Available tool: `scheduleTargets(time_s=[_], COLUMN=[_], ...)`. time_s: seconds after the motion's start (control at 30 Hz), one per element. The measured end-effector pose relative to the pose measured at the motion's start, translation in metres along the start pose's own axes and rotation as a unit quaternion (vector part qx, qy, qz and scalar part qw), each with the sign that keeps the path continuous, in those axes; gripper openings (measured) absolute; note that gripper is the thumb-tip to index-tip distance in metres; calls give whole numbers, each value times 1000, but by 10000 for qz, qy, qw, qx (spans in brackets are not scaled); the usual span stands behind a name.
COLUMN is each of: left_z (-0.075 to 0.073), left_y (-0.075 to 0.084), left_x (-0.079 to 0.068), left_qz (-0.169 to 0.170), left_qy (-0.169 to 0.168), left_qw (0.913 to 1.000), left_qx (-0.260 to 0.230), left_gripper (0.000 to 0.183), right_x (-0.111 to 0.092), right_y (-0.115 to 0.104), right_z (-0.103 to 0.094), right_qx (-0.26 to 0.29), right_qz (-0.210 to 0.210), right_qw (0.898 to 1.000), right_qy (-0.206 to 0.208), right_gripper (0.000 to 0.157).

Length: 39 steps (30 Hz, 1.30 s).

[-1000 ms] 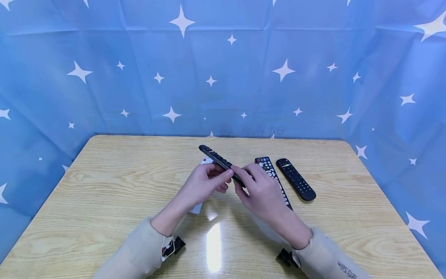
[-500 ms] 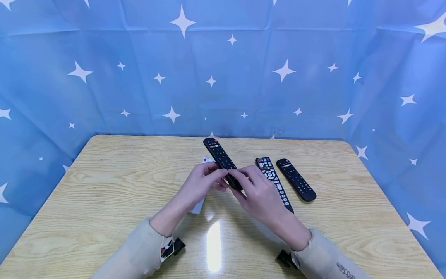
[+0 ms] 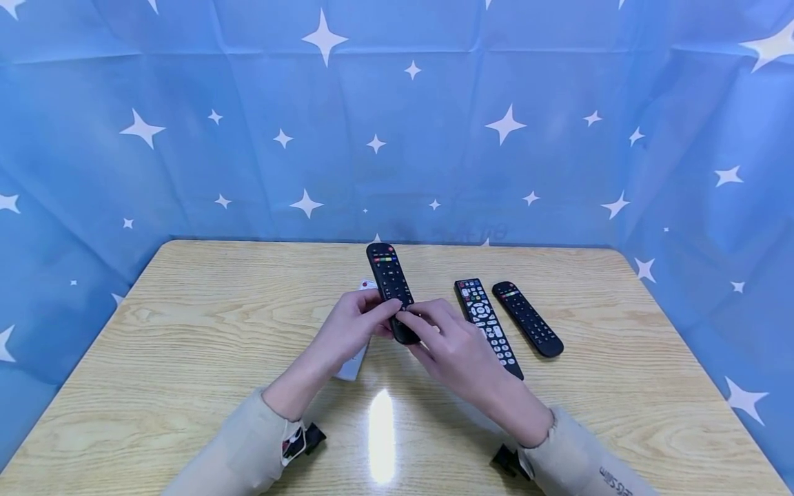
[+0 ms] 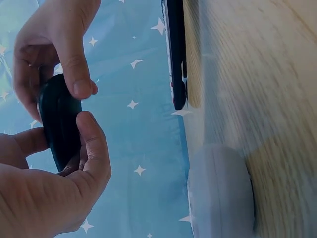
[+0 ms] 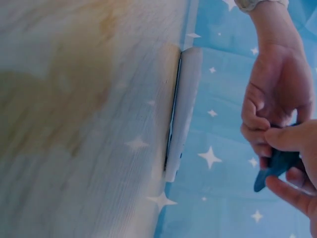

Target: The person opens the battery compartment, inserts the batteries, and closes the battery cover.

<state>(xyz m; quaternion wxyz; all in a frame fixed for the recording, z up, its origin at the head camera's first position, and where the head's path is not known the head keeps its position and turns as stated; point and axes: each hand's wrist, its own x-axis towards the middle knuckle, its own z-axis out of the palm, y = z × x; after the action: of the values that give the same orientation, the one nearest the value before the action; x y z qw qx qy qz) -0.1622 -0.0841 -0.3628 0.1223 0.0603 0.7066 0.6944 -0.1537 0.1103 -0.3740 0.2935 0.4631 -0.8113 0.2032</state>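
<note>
Above the middle of the table, both hands hold a slim black remote control [image 3: 389, 272], its buttons facing up and its far end raised. My left hand [image 3: 347, 327] grips its left side, thumb over the buttons. At the near end, the fingers of my right hand [image 3: 455, 351] hold it from the other side, index finger on the button face. Only the dark back and edge of the remote [image 4: 58, 121] appear in the left wrist view, between the two hands. Beneath the left hand lies a white remote control [image 3: 351, 366], partly covered.
On the wooden table [image 3: 205, 331], right of the hands, a black remote with white buttons [image 3: 485, 317] lies partly behind the right hand. Beside it is another black remote [image 3: 527, 320]. A blue star-patterned curtain [image 3: 397, 138] hangs along the table's back edge.
The held remote has turned from a side tilt to show its button face, and its far end has swung rightward. The right hand has shifted slightly left along it.
</note>
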Motion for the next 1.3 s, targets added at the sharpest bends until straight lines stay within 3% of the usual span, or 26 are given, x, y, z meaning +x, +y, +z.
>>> scheduleTargets(time_s=[0.23, 0.37, 0.6, 0.8, 1.1, 1.3], left_z=[-7, -14, -34, -55, -86, -99], left_y=[-6, -6, -9, -13, -12, -17], left_x=[0, -2, -4, -4, -5, -7], left_qz=[156, 85, -201, -252, -630, -784], left_qy=[98, 254, 389, 381, 451, 357], left_qw=[9989, 9969, 9904, 9897, 9766, 9659], left_qx=[438, 743, 1311, 1355, 2008, 2441], left_gripper=[24, 23, 22, 25, 33, 27], right_x=[-4, -9, -20, -33, -55, -69], right_y=[1, 5, 18, 31, 54, 68], right_z=[-1, -4, -11, -17, -34, -39], right_qx=[318, 445, 358, 302, -160, -198], right_qz=[19, 191, 618, 960, 1898, 2465], right_qw=[9990, 9977, 9958, 9928, 9761, 9607], right_qy=[-303, -484, -576, -643, -1042, -1261], right_gripper=[38, 31, 18, 16, 18, 24])
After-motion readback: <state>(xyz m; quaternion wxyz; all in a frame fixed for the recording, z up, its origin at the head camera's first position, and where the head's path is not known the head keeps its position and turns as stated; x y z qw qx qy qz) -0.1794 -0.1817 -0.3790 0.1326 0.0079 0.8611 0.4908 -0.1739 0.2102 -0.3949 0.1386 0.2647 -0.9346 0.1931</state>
